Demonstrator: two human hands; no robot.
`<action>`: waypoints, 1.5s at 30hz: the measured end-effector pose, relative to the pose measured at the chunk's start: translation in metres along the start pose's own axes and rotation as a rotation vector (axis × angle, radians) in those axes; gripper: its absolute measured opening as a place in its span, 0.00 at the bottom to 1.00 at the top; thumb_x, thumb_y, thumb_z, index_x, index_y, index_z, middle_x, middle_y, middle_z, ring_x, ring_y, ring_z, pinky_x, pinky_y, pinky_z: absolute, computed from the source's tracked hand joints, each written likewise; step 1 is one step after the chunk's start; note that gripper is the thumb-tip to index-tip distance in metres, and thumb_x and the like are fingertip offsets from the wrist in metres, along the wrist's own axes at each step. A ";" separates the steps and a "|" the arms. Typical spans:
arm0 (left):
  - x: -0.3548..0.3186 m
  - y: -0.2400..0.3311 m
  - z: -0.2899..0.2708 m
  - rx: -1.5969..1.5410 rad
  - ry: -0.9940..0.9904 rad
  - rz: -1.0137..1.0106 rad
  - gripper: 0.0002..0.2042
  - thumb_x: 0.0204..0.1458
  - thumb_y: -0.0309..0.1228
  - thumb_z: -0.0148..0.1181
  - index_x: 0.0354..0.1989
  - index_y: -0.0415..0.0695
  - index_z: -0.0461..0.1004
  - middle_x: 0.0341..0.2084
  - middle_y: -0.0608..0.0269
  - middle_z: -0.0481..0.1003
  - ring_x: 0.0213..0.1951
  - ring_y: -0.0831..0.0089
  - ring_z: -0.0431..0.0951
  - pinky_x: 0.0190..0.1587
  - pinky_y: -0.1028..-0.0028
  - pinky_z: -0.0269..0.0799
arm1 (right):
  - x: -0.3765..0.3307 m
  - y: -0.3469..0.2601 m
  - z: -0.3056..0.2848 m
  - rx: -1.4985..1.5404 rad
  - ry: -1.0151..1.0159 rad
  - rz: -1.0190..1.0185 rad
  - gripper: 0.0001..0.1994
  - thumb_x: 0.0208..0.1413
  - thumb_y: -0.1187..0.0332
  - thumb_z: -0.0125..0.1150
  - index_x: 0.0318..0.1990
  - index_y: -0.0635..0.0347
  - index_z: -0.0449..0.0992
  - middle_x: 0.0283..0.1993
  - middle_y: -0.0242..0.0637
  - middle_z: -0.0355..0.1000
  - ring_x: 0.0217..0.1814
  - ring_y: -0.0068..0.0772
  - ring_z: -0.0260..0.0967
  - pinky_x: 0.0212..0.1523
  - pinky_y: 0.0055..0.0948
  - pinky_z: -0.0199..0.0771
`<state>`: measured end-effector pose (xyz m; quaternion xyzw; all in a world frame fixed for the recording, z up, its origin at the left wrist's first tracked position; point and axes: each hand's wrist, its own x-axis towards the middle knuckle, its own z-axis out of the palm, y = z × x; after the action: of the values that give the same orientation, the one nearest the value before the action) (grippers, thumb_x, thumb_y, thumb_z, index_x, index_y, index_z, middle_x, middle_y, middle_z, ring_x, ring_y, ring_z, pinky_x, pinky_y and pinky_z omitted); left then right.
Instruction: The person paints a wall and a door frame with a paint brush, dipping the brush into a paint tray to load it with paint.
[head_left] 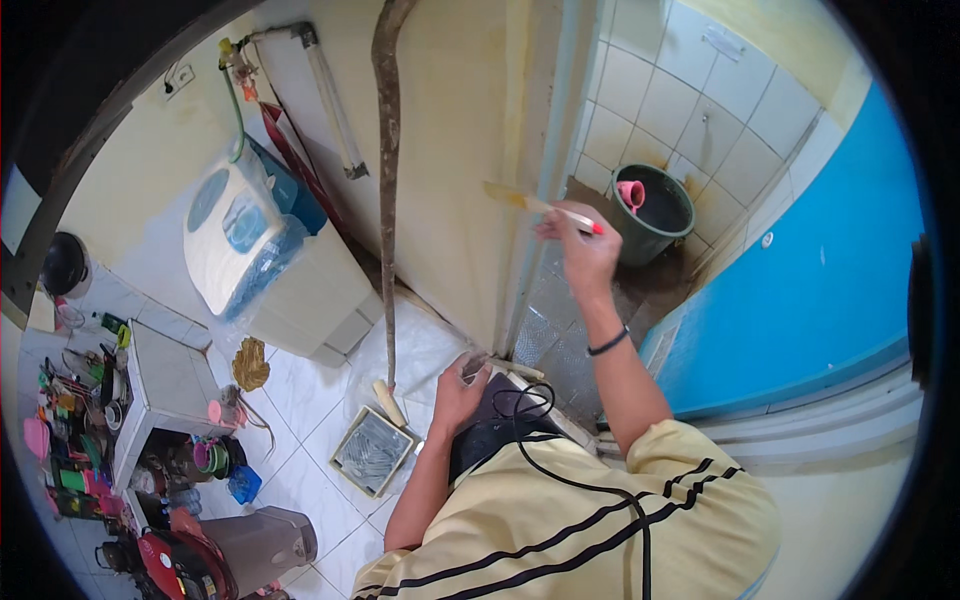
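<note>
My right hand (583, 240) is raised in front of the cream wall (450, 180) beside a doorway. It grips a paintbrush (570, 215) with a pale handle and a red end. The brush's yellowish head points left, over the wall's edge; whether it touches cannot be told. Low by my knee, my left hand (462, 388) has loosely curled fingers, thumb apart, with nothing visible in it. Near that hand is a shallow paint tray (375, 452) on the floor, its inside smeared grey. A cream paint roller (389, 403) lies at the tray's edge, at the foot of a long wooden pole (388, 200).
Left stands a white and blue washing machine (270, 250). Kitchenware (90, 420) crowds the far left, near a grey bin-like container (260, 545). Clear plastic sheeting (370, 365) covers floor by the wall. Through the doorway is a dark bucket (655, 235) with a pink dipper; a blue door (780, 260) stands right.
</note>
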<state>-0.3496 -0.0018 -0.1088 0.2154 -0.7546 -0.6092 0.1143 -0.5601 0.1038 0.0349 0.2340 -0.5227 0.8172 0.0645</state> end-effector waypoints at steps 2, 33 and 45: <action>-0.001 0.003 0.001 0.049 -0.010 -0.009 0.17 0.58 0.31 0.59 0.53 0.34 0.72 0.47 0.52 0.78 0.50 0.69 0.78 0.55 0.72 0.70 | 0.007 0.009 0.013 -0.110 -0.057 -0.077 0.06 0.58 0.79 0.59 0.40 0.76 0.76 0.31 0.42 0.78 0.31 0.30 0.78 0.32 0.27 0.79; -0.012 0.001 -0.015 0.022 -0.012 -0.014 0.19 0.58 0.32 0.60 0.54 0.34 0.71 0.48 0.52 0.77 0.52 0.67 0.77 0.56 0.70 0.70 | -0.005 0.043 0.005 -0.151 -0.014 -0.092 0.09 0.59 0.75 0.61 0.41 0.74 0.75 0.34 0.44 0.77 0.33 0.32 0.78 0.36 0.28 0.80; -0.017 -0.005 -0.012 -0.003 -0.028 -0.032 0.20 0.58 0.33 0.59 0.56 0.35 0.71 0.49 0.51 0.77 0.52 0.65 0.77 0.56 0.69 0.70 | 0.013 0.041 -0.002 -0.153 -0.085 -0.106 0.07 0.58 0.79 0.59 0.42 0.75 0.76 0.33 0.44 0.77 0.33 0.32 0.78 0.37 0.29 0.81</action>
<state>-0.3286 -0.0052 -0.1098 0.2185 -0.7515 -0.6153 0.0943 -0.5861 0.0852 0.0063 0.2902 -0.5728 0.7597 0.1029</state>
